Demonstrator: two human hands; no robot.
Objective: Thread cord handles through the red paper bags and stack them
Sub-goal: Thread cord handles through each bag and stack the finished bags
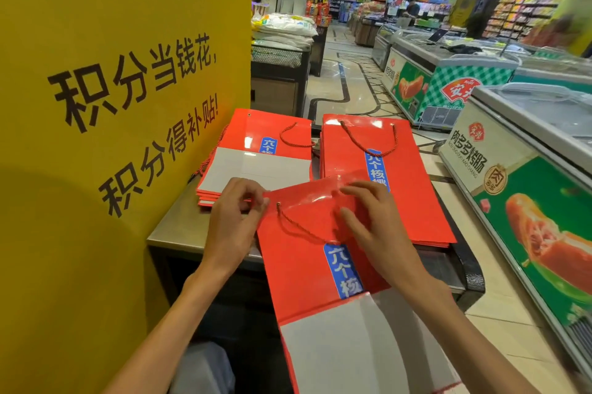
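Observation:
A flat red paper bag (298,268) with a blue label and white folded base lies tilted toward me over the counter edge. My left hand (235,211) pinches its top left corner beside an eyelet. A red cord (298,227) runs from that eyelet across the bag face to my right hand (371,217), which grips the bag's top edge with curled fingers. Behind, a left stack of red bags (256,150) shows white bases, and a right stack of red bags (381,175) carries a threaded cord handle on top.
The grey metal counter (179,227) stands against a yellow sign wall (112,105) on the left. Chest freezers (525,188) line the right side, with a tiled aisle (349,86) running away between them and shelves of goods.

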